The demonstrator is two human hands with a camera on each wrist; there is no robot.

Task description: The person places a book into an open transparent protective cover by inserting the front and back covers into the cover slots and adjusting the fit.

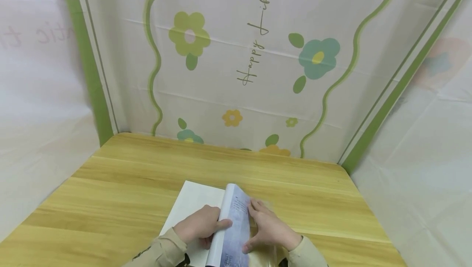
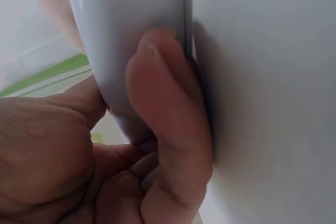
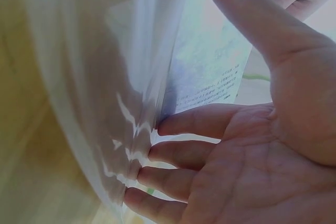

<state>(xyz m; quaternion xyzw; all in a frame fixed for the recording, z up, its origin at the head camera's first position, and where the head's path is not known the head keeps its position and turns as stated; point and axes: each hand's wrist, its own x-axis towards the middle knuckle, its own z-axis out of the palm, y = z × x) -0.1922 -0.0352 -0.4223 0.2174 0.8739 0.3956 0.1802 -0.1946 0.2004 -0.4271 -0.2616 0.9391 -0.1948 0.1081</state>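
A book (image 1: 237, 222) with a pale blue-purple cover and a white spine stands tilted over a flat white rectangular piece (image 1: 197, 199) on the table. My left hand (image 1: 200, 222) grips it at the spine, thumb over the cover and fingers curled beneath, as the left wrist view shows. Clear plastic film (image 3: 100, 87) extends from the book's right edge, wrinkled and shiny. My right hand (image 1: 271, 227) lies along that edge, its fairly straight fingertips (image 3: 173, 119) pressing the film. The right thumb touches near the cover's lower right edge.
The wood-grain table (image 1: 110, 201) spreads out around the book. A white curtain (image 1: 221, 87) with flowers, green lines and lettering hangs behind it. More white cloth (image 1: 424, 177) hangs along the right side and along the left.
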